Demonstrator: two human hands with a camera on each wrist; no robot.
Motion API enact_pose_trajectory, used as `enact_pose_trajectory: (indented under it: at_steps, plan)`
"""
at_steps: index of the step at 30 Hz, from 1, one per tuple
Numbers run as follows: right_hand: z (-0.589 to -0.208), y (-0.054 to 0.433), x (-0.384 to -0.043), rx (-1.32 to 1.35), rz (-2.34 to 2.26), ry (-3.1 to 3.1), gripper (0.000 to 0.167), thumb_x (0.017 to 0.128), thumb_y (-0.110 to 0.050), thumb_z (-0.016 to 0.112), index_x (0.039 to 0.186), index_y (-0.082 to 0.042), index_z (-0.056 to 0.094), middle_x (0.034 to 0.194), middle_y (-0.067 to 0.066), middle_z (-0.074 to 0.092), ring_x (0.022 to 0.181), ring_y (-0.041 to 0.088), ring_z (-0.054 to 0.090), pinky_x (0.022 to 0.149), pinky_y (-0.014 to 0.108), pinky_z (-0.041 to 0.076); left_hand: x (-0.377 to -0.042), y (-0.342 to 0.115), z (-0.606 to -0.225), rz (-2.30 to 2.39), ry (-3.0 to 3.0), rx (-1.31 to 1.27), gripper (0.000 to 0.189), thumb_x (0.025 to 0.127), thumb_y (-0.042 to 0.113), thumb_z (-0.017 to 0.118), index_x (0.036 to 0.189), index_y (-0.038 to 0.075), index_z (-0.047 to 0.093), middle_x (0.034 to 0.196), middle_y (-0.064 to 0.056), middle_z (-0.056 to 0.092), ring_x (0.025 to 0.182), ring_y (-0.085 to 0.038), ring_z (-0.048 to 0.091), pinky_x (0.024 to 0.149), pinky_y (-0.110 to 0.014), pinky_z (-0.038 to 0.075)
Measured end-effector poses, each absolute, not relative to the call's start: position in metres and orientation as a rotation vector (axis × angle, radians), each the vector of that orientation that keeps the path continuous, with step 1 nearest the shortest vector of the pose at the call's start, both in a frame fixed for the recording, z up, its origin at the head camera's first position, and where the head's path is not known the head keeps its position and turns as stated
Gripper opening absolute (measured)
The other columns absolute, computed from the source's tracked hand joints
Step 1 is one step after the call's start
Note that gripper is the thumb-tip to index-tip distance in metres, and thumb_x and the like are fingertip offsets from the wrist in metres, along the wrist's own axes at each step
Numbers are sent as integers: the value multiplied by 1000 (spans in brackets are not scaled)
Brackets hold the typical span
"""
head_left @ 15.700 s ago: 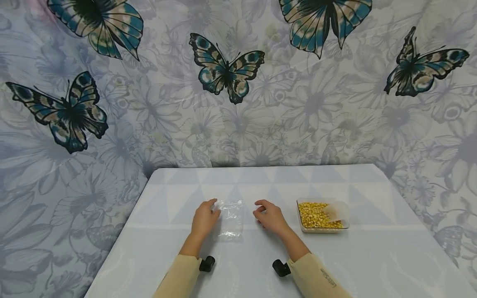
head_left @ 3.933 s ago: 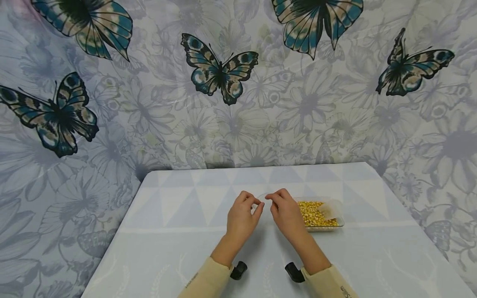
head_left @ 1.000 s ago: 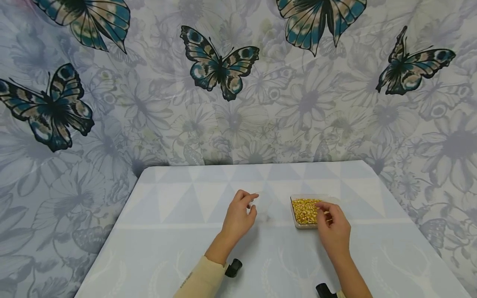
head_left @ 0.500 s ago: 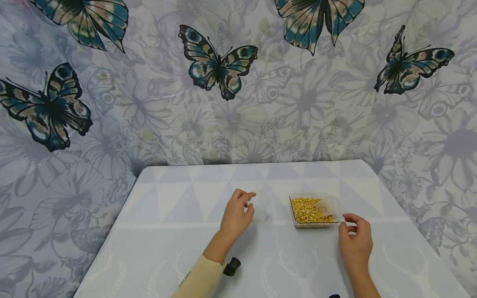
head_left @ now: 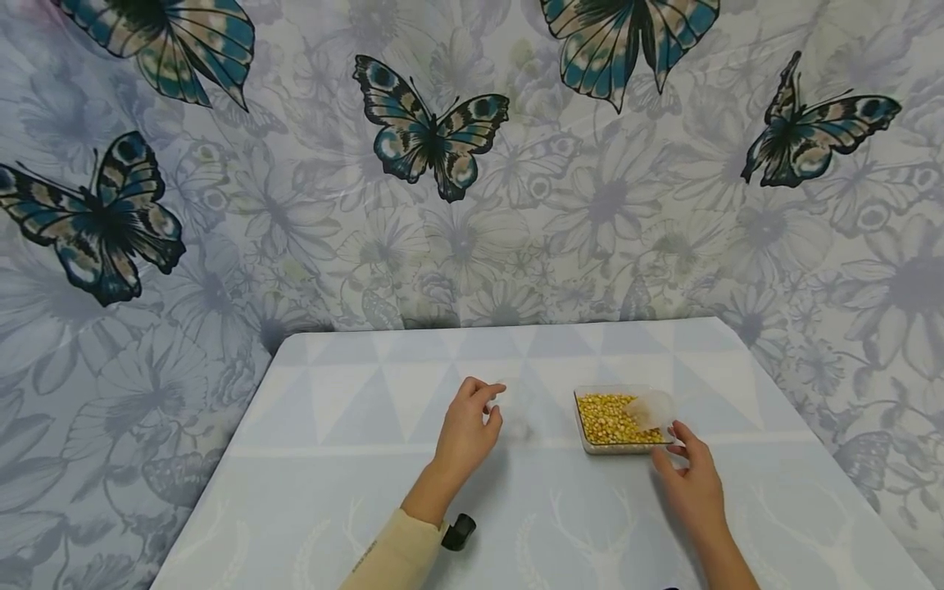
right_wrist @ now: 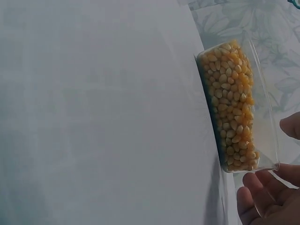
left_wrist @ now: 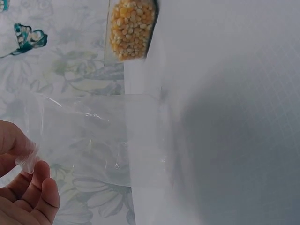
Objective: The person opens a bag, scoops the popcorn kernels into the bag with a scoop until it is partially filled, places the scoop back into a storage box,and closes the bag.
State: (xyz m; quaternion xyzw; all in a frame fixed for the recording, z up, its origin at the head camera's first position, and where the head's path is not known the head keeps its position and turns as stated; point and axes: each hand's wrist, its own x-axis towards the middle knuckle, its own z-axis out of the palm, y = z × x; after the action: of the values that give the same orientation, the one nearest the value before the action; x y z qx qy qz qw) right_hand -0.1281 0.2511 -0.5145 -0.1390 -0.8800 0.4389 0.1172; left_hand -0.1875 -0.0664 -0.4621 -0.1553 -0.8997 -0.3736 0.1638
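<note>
A thin, clear, wrinkled plastic bag (left_wrist: 89,136) is held to the left of a clear, rectangular, round-cornered container (head_left: 623,450), the two standing apart. The upper edge of the bag is bunched and pinched between thumb and fingers by the left hand (head_left: 466,430), and its body is hung flat and glossy below; whether its lower end is rested on the tabletop cannot be told. No writing can be read on the bag or the container.

The container is filled with smooth, yellow and pale corn kernels (head_left: 606,418), heaped unevenly. A translucent, whitish, curved piece (head_left: 652,410) is stood at a tilt in its right side. The container's near right corner is touched by the right hand (head_left: 696,483), whose fingers are loosely bent and spread, the thumb held apart from them.

A row of small dark lettering is borne by the cream sleeve (head_left: 401,549) on the left arm, too small to be read. A black, rounded device (head_left: 459,533) is worn at that wrist. The smooth, pale tabletop (head_left: 354,500) is printed with grey-blue triangles and antler outlines. Behind, a grey floral backdrop (head_left: 317,229) is patterned with teal, black and beige butterflies (head_left: 435,135).
</note>
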Motion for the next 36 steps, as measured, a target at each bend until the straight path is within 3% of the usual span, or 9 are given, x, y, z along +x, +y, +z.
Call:
enact_pose_trajectory:
  at_steps: [9, 24, 36]
  plan:
    - [-518, 251, -128, -361, 1248, -2586, 61, 99, -25, 62, 149, 2, 39, 140, 19, 50, 92, -31, 31, 68, 2, 33, -187, -66, -466, -1083, -2561, -425, 32, 90, 0, 64, 120, 8, 72, 101, -4, 58, 80, -12, 58, 64, -19, 47]
    - [-514, 245, -135, -447, 1160, -2559, 54, 95, -19, 66, 143, 0, 48, 136, 18, 58, 87, -29, 33, 66, 0, 32, -186, -67, -468, -1105, -2561, -409, 32, 90, 0, 64, 120, 7, 71, 102, -4, 58, 80, -12, 58, 62, -18, 45]
    - [-511, 241, -139, -496, 1201, -2600, 56, 96, -22, 66, 143, 0, 47, 139, 19, 57, 87, -27, 34, 66, 0, 32, -186, -68, -471, -1109, -2550, -411, 32, 90, -1, 64, 120, 7, 71, 102, -4, 58, 79, -11, 57, 62, -18, 46]
